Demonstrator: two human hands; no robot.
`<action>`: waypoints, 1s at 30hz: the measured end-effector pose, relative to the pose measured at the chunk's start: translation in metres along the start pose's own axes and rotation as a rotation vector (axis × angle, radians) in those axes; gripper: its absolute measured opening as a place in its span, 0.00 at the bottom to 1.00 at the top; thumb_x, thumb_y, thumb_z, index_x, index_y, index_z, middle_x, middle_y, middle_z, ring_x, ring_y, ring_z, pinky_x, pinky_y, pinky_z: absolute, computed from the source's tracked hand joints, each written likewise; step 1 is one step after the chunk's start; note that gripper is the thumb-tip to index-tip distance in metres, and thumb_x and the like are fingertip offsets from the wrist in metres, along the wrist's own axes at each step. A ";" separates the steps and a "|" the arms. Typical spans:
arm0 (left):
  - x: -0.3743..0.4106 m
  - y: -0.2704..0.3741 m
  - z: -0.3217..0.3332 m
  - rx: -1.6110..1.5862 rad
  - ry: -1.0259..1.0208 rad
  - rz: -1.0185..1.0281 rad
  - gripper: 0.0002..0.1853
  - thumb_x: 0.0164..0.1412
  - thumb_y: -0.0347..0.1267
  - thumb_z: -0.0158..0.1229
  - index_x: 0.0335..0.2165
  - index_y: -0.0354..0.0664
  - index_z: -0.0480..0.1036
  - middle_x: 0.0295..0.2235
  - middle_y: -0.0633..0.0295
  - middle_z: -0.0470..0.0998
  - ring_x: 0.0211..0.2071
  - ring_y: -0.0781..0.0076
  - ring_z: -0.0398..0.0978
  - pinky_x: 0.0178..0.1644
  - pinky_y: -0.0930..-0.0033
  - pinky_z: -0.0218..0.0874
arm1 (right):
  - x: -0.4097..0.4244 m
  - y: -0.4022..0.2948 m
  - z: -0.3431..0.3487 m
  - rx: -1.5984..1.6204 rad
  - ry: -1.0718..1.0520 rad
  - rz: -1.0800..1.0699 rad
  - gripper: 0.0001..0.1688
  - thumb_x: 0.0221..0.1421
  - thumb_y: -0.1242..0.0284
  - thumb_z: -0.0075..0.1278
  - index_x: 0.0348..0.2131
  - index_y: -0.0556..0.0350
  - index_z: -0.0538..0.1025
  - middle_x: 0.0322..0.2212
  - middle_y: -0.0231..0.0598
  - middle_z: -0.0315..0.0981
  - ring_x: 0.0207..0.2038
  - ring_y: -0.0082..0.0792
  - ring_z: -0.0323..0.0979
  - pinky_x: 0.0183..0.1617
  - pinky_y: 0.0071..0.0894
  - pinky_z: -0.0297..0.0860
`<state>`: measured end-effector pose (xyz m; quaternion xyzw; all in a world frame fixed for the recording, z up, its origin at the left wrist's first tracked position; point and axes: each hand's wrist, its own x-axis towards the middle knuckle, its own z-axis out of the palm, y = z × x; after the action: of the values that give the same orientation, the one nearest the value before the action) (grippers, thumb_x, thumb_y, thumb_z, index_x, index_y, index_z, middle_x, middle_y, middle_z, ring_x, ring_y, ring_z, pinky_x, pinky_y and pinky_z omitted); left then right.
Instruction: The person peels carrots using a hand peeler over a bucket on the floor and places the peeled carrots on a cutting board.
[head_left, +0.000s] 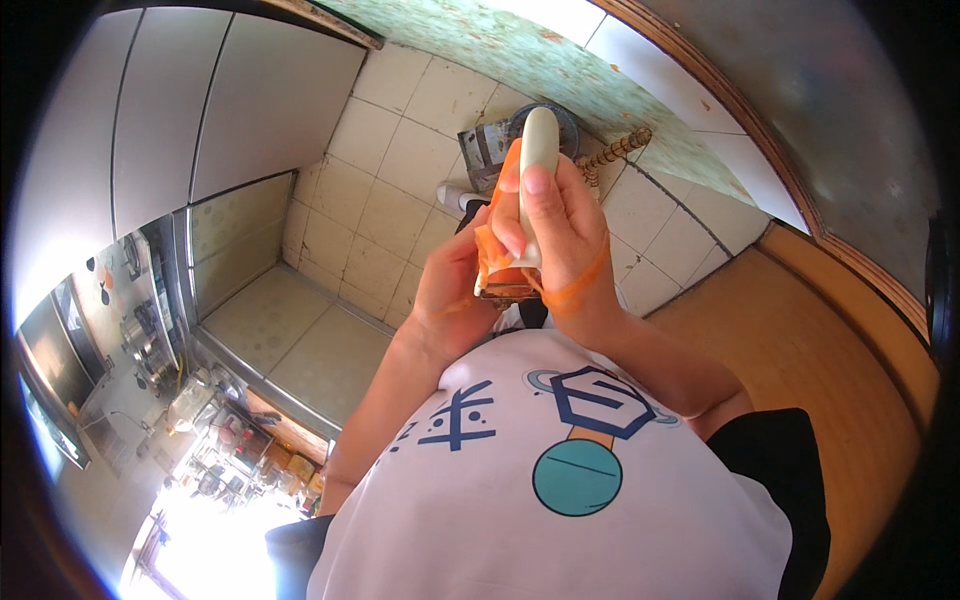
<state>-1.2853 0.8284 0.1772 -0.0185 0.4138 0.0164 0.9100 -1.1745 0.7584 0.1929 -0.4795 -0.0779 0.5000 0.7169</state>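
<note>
My right hand (566, 232) is closed around the pale handle of a peeler (540, 139), its thumb lying along the handle. The peeler's head, with a metal blade, faces my body. My left hand (456, 289) holds an orange carrot (505, 180) from the left side. Most of the carrot is hidden behind the peeler and my fingers. Thin orange peel (491, 247) bunches beside the peeler's head. Another strip of peel (581, 289) clings across my right wrist, and a small piece sticks near my left wrist.
Beyond my hands, a metal dustpan (480, 154), a dark round container (574, 127) and a bound broom handle (619, 146) are by the green patterned wall (480, 45). White cabinets (277, 97) stand at left, above a cluttered counter (150, 337). A brown wooden surface (765, 360) lies at right.
</note>
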 end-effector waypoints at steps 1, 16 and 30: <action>0.001 -0.001 -0.002 0.011 0.020 0.000 0.20 0.67 0.43 0.41 0.49 0.42 0.63 0.43 0.60 0.72 0.41 0.68 0.72 0.44 0.63 0.65 | 0.005 0.001 -0.001 0.014 0.058 -0.014 0.18 0.65 0.60 0.37 0.34 0.58 0.64 0.18 0.30 0.58 0.20 0.19 0.57 0.25 0.20 0.61; -0.001 -0.005 -0.005 0.135 0.046 0.076 0.20 0.68 0.42 0.39 0.54 0.48 0.60 0.46 0.66 0.70 0.43 0.73 0.69 0.47 0.68 0.61 | 0.018 0.004 -0.005 -0.014 0.080 -0.040 0.15 0.65 0.63 0.39 0.33 0.58 0.65 0.17 0.29 0.58 0.20 0.19 0.57 0.24 0.21 0.59; 0.001 -0.004 -0.001 -0.032 -0.038 0.052 0.18 0.67 0.38 0.37 0.48 0.37 0.64 0.45 0.57 0.71 0.44 0.66 0.71 0.49 0.60 0.63 | 0.006 -0.006 -0.003 0.052 0.080 -0.049 0.17 0.66 0.62 0.36 0.33 0.58 0.65 0.18 0.29 0.58 0.21 0.18 0.55 0.26 0.21 0.60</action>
<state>-1.2848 0.8247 0.1756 -0.0219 0.3966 0.0469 0.9165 -1.1660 0.7609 0.1934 -0.4782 -0.0481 0.4647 0.7436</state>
